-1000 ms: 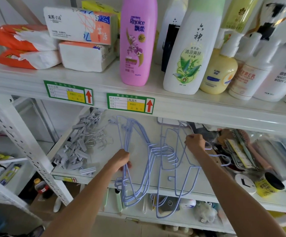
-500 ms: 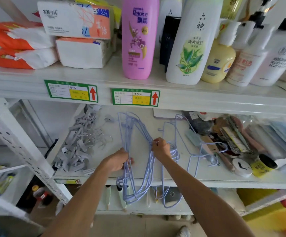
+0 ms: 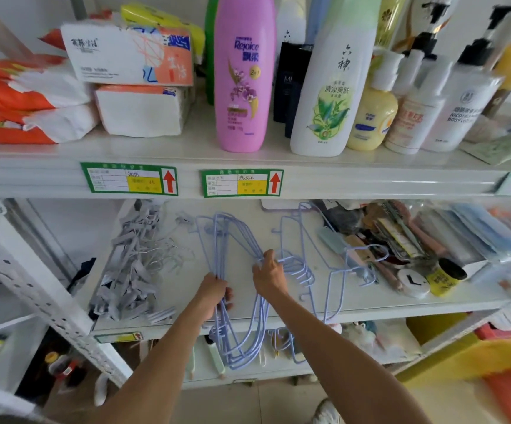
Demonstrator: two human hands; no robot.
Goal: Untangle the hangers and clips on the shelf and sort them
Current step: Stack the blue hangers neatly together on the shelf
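Lower centre of the frame, on the lower shelf (image 3: pixel 400 312): hanger bundle (image 3: pixel 221 328), blue wire, laid front to back with its rounded ends overhanging the front edge of the shelf. Gripped along its straight side by the left hand (image 3: pixel 214 293), fingers wrapped round the wires. Immediately to the right in the frame: second hanger set (image 3: pixel 303 267), also blue wire, hooks stacked together and frames spread toward the right of the frame. Held at the hook end by the right hand (image 3: pixel 268 276), fingers curled over the wires at the point where both sets meet. Cannot tell whether wires of the first bundle are also inside that grip. Both hands close together, both forearms entering from the bottom edge of the frame.

Left part of the same shelf: clips (image 3: pixel 132 270), grey, heaped in a tangled pile with thin metal hooks showing among them, clear of both hands. Right part of the same shelf: mixed clutter (image 3: pixel 400 234) of combs and packets, plus a yellow-labelled jar (image 3: pixel 445 275) with a black lid near the front edge.

Above, across the middle of the frame: upper shelf (image 3: pixel 339 179), with two green price labels (image 3: pixel 128 177) on its front edge. Upper left of the frame: tissue packs (image 3: pixel 132 56), stacked. Upper centre: pink shampoo bottle (image 3: pixel 242 75), upright. Beside it toward the right of the frame: white and green bottle (image 3: pixel 333 87) and further pump bottles.
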